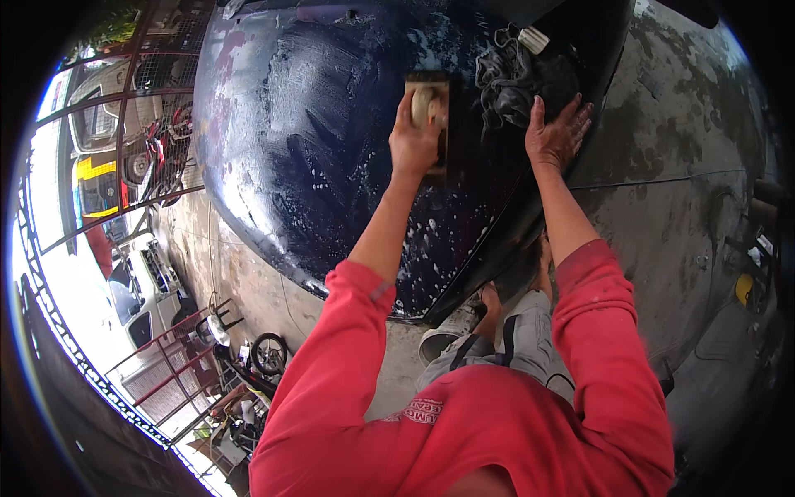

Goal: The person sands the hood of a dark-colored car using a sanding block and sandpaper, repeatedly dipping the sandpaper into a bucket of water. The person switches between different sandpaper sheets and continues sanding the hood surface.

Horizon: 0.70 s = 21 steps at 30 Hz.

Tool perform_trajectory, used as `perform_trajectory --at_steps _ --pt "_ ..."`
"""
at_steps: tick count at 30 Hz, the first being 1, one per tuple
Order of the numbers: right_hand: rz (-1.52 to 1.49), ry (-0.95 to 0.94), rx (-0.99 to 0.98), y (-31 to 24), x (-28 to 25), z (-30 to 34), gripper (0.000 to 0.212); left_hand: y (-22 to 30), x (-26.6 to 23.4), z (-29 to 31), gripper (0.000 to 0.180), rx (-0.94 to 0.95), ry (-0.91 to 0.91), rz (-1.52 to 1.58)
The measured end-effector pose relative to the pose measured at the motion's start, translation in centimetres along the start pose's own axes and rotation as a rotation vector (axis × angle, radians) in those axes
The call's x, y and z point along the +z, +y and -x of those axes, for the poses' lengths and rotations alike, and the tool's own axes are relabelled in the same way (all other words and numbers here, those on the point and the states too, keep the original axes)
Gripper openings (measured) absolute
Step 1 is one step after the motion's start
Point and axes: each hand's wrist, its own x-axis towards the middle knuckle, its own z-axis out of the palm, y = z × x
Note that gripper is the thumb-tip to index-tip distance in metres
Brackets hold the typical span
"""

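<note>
My left hand (414, 145) is wrapped round the pale knob of a flat, rectangular sanding block (427, 81), which rests on a dark blue car panel (331, 149). The panel's curved surface is wet, with whitish streaks, droplets and dull patches. My right hand (559, 132) lies flat near the panel's right edge, its fingers spread. Beside its thumb is a crumpled dark grey rag (517, 91). At the rag's far end sits a small off-white block (534, 40); its kind is unclear.
Stained concrete floor (671, 224) borders the panel on the right, crossed by a thin line. A red-framed mesh fence (157, 83) stands at the left, with a white vehicle (153, 286) and a red motorcycle (157, 157). Near lower left are a loose wheel (269, 354) and assorted parts.
</note>
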Motion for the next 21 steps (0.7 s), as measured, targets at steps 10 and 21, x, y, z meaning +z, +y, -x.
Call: perform_trajectory --at_steps 10,21 --pt "0.069 -0.017 -0.031 0.7 0.5 0.5 0.109 2.7 3.2 -4.4 0.067 -0.108 0.028 0.184" --pt "0.119 -0.014 0.009 -0.6 -0.2 0.3 0.108 -2.5 -9.7 12.4 0.07 -0.527 -0.123 0.37"
